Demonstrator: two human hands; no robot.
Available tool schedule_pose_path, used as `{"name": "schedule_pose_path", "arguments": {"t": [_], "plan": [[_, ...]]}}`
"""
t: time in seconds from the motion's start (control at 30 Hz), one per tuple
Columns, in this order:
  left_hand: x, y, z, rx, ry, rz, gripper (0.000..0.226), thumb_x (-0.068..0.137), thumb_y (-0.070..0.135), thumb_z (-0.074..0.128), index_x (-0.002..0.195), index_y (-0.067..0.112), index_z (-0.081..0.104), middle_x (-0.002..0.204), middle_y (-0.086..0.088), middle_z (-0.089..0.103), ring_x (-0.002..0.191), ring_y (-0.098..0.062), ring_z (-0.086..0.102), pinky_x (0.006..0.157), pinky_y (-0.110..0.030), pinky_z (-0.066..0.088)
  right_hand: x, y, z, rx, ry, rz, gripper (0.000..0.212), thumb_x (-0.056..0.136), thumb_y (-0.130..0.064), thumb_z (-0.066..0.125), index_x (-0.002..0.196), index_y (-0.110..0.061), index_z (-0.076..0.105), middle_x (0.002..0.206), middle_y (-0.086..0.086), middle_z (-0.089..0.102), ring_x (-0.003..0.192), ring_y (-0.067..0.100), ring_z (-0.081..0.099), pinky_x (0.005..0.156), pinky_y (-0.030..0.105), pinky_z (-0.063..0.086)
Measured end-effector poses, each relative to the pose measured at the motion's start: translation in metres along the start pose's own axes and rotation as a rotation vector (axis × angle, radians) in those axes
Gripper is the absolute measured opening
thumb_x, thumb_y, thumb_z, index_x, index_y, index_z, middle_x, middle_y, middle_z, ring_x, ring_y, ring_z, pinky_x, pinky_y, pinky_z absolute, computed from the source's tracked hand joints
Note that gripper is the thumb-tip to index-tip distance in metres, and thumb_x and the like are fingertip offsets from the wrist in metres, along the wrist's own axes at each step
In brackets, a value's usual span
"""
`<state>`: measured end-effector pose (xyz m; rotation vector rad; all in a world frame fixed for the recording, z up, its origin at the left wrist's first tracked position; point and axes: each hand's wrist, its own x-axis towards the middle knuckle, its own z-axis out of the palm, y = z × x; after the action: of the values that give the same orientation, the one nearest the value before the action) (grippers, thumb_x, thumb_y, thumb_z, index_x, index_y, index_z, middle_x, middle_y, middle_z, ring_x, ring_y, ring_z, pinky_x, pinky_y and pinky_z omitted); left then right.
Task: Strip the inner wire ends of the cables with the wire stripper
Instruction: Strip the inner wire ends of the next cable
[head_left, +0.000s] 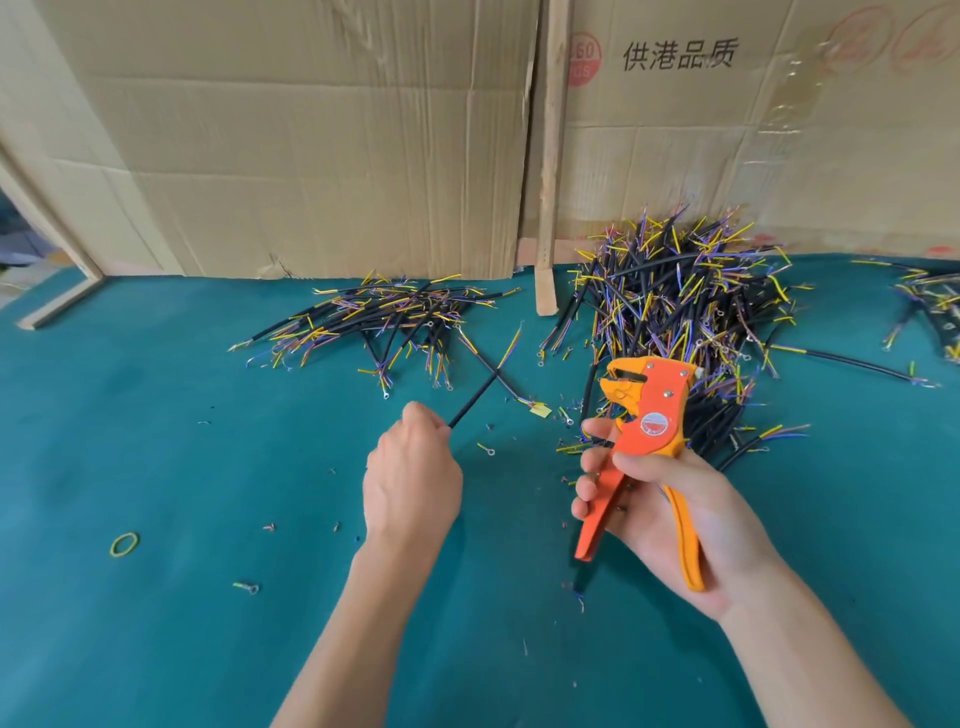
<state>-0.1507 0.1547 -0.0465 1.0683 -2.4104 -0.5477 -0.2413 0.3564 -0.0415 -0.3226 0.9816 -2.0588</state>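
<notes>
A: What surrounds the work?

B: Creased cardboard sheets (311, 156) stand as a back wall, split by an upright wooden slat (550, 156); below lies a teal felt-like table cover (156, 415), littered with tiny insulation scraps.

A: And the cables?

B: No container holds them; a large heap (685, 301) of black cables with yellow and blue inner wires sits at the right, a flatter pile (384, 317) at centre; a yellow rubber band (124, 544) lies far left.

A: The hands?

B: The right hand (660, 499) curls around the orange wire stripper (644, 431), handles spread, just before the heap; the left hand (410, 478) pinches one black cable (478, 395), its far end pointing toward the flatter pile.
</notes>
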Motion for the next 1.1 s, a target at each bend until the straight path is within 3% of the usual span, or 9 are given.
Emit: {"name": "schedule_pose_path", "arguments": {"t": [0.07, 0.17, 0.23, 0.3, 0.43, 0.53, 0.73, 0.83, 1.1], "plan": [[-0.018, 0.007, -0.004, -0.186, 0.016, 0.065, 0.006, 0.100, 0.018, 0.054, 0.095, 0.020, 0.058, 0.085, 0.004, 0.068, 0.084, -0.026, 0.061, 0.075, -0.040, 0.049, 0.001, 0.000, 0.001, -0.032, 0.012, -0.008, 0.058, 0.074, -0.007, 0.068, 0.130, 0.006, 0.056, 0.109, 0.027, 0.069, 0.073, 0.032, 0.061, 0.069, 0.043, 0.057], [-0.042, 0.016, -0.004, -0.497, -0.058, 0.095, 0.016, 0.092, 0.014, 0.068, 0.084, 0.028, 0.065, 0.073, 0.015, 0.067, 0.066, -0.004, 0.061, 0.064, -0.017, 0.047, 0.002, 0.000, -0.001, -0.068, 0.029, -0.041, 0.058, 0.075, -0.007, 0.067, 0.130, 0.003, 0.056, 0.127, 0.026, 0.067, 0.075, 0.031, 0.064, 0.070, 0.042, 0.057], [-0.054, 0.017, 0.002, -0.639, -0.134, 0.047, 0.021, 0.090, 0.011, 0.072, 0.080, 0.029, 0.068, 0.072, 0.014, 0.068, 0.056, -0.004, 0.059, 0.058, -0.013, 0.045, 0.002, -0.001, -0.003, -0.078, 0.039, -0.064, 0.055, 0.073, -0.008, 0.070, 0.127, 0.002, 0.062, 0.132, 0.023, 0.065, 0.077, 0.032, 0.064, 0.071, 0.043, 0.056], [-0.061, 0.016, 0.004, -0.800, -0.163, -0.012, 0.020, 0.089, 0.010, 0.073, 0.081, 0.028, 0.072, 0.071, 0.006, 0.071, 0.055, -0.009, 0.061, 0.057, -0.018, 0.048, 0.002, -0.002, -0.005, -0.096, 0.049, -0.086, 0.050, 0.073, -0.008, 0.071, 0.122, 0.000, 0.068, 0.133, 0.021, 0.064, 0.078, 0.034, 0.065, 0.071, 0.043, 0.055], [-0.055, 0.015, -0.004, -1.150, -0.119, -0.089, 0.007, 0.083, 0.015, 0.080, 0.084, 0.021, 0.078, 0.071, -0.008, 0.073, 0.058, -0.015, 0.060, 0.057, -0.022, 0.049, 0.002, -0.003, -0.006, -0.190, 0.093, -0.115, 0.050, 0.074, -0.006, 0.068, 0.124, 0.000, 0.063, 0.130, 0.016, 0.067, 0.084, 0.033, 0.068, 0.071, 0.045, 0.052], [-0.045, 0.022, -0.015, -1.303, -0.067, -0.076, 0.007, 0.076, 0.022, 0.080, 0.077, 0.016, 0.078, 0.073, -0.006, 0.071, 0.058, -0.015, 0.057, 0.056, -0.021, 0.047, 0.000, -0.003, -0.002, -0.228, 0.055, -0.070, 0.052, 0.075, -0.006, 0.068, 0.126, 0.000, 0.060, 0.125, 0.021, 0.068, 0.091, 0.035, 0.067, 0.069, 0.047, 0.050], [-0.023, 0.054, -0.021, -1.289, 0.081, -0.039, 0.012, 0.089, 0.020, 0.074, 0.077, 0.022, 0.076, 0.071, 0.005, 0.069, 0.067, -0.011, 0.062, 0.060, -0.022, 0.051, -0.006, 0.014, 0.016, -0.089, -0.172, 0.132, 0.055, 0.074, -0.011, 0.077, 0.124, 0.006, 0.061, 0.124, 0.033, 0.064, 0.090, 0.036, 0.069, 0.071, 0.045, 0.056], [-0.019, 0.061, -0.014, -1.253, 0.075, -0.040, 0.012, 0.095, 0.016, 0.069, 0.083, 0.017, 0.075, 0.069, -0.002, 0.068, 0.056, -0.014, 0.063, 0.047, -0.024, 0.049, -0.006, 0.017, 0.021, -0.049, -0.232, 0.190, 0.063, 0.070, -0.016, 0.084, 0.125, 0.006, 0.062, 0.126, 0.031, 0.064, 0.090, 0.038, 0.070, 0.071, 0.046, 0.056], [-0.030, 0.044, 0.025, -1.259, -0.018, -0.178, 0.009, 0.090, 0.008, 0.072, 0.089, 0.015, 0.076, 0.069, -0.007, 0.067, 0.054, -0.015, 0.061, 0.041, -0.022, 0.042, 0.002, 0.006, 0.006, -0.040, 0.030, 0.006, 0.050, 0.075, -0.009, 0.067, 0.123, 0.003, 0.061, 0.126, 0.030, 0.065, 0.082, 0.034, 0.068, 0.070, 0.043, 0.057]]}}
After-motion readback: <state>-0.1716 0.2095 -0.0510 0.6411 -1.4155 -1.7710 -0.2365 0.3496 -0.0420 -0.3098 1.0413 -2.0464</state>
